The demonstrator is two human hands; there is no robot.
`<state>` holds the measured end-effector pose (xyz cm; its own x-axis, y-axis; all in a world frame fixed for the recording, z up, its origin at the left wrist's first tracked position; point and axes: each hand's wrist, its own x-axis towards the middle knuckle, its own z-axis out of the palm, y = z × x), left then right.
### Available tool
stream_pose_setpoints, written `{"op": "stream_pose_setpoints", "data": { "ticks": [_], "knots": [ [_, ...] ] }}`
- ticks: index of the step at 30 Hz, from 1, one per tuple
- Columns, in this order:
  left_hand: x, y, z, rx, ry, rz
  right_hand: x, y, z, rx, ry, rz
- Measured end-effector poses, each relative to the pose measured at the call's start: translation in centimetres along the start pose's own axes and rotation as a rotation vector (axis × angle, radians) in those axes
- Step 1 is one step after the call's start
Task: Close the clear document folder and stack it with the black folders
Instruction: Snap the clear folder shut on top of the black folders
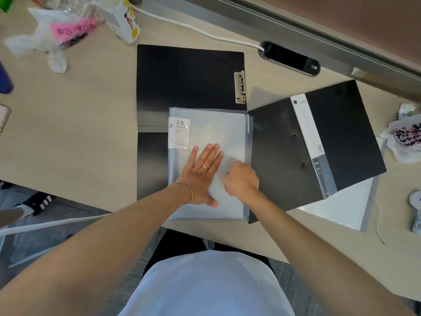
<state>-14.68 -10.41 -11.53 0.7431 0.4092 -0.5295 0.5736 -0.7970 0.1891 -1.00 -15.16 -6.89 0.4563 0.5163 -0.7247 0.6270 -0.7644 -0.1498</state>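
A: Head view: what is shown?
B: The clear folder [208,163], closed, is lain on an open black folder [189,78]; it is pressed by the flat left hand [200,173]. The right hand [241,181] is curled, its grasp possibly empty.
A: The risk?
B: Slippery plastic could be slid askew.

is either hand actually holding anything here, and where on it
The left hand only presses flat on the clear folder cover. The right hand is curled at its right side; whether it pinches the cover cannot be told.
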Motion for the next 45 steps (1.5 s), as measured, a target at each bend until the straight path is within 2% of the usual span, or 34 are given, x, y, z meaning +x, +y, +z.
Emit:
{"op": "stream_pose_setpoints", "data": {
  "ticks": [7, 15, 21, 27, 31, 36, 41, 45],
  "knots": [
    [-0.1, 0.0, -0.2, -0.008, 0.017, -0.012, 1.3, 4.4, -2.7, 0.038, -0.021, 0.078],
    [-0.1, -0.1, -0.1, -0.006, 0.006, 0.006, 3.3, 0.8, -6.9, -0.012, -0.003, 0.032],
    [-0.1, 0.0, -0.4, -0.03, -0.011, 0.008, 2.1, -2.6, -4.9, 0.004, -0.043, 0.002],
    [-0.1, 0.0, -0.3, -0.014, -0.004, -0.002, -0.8, -0.9, -1.9, -0.132, 0.09, -0.12],
    [-0.1, 0.1, -0.3, 0.001, 0.0, -0.001, -0.9, 2.2, -1.4, -0.06, 0.065, -0.037],
    [-0.2, 0.0, -0.2, -0.014, 0.005, 0.006, 1.3, 4.2, -4.3, 0.022, -0.042, 0.073],
    [-0.2, 0.0, -0.2, -0.034, 0.001, 0.019, 3.2, 1.8, -7.1, -0.014, -0.008, 0.054],
    [-0.3, 0.1, -0.3, -0.039, 0.001, 0.015, 3.1, -1.6, -5.9, -0.07, -0.003, -0.018]
  ]
}}
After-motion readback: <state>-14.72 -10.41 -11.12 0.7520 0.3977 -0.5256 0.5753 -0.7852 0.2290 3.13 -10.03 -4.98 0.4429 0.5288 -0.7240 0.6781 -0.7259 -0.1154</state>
